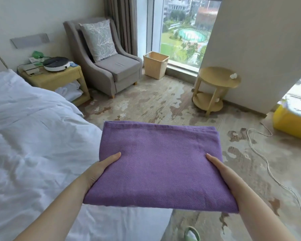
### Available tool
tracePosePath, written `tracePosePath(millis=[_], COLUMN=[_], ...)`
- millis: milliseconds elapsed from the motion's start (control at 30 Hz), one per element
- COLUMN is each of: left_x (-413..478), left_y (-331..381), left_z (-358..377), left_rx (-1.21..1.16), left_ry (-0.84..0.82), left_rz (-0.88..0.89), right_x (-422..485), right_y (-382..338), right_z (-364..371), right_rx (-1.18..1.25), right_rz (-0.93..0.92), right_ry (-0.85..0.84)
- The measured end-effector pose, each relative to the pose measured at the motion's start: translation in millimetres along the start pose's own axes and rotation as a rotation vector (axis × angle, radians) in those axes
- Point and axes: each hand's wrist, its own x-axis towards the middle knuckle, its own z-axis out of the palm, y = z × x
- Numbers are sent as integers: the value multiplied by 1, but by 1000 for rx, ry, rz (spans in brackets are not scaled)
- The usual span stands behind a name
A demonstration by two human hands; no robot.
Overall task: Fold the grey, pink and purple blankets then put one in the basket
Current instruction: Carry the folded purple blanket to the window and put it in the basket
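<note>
We note a bedroom with patterned carpet [163,105] and a white bed [33,136] at left. The purple blanket [160,167] is folded into a flat rectangle and held level in the air over the bed's corner. The left hand [101,167] and right hand [221,169] grip its opposite sides, thumbs on top, fingers hidden beneath. Beyond stand a grey armchair [108,66] and the basket [155,66], well apart from the blanket.

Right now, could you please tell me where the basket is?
In the head view, the basket stands on the carpet at upper centre, just right of the grey armchair, in front of the window.
</note>
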Motion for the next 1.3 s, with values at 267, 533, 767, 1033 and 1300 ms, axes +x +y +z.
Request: tracePosePath(millis=[267, 533, 767, 1033, 1300], left_x=[106, 185, 300, 474, 606], left_y=[96, 156, 223, 393, 517], left_z=[187, 239, 239, 225, 207], left_rx=[-68, -97, -61, -31, -25], left_ry=[-70, -51, -42, -10, 12], left_rz=[-7, -43, -22, 64, 54], right_x=[68, 145, 253, 421, 554], right_y=[-127, -193, -276, -454, -576], right_z=[-160, -207, -206, -171, -140], right_rx=[-18, 29, 6, 3, 53], right_rz=[-71, -18, -18, -67, -62], right_ry=[77, -1, 3, 15, -45])
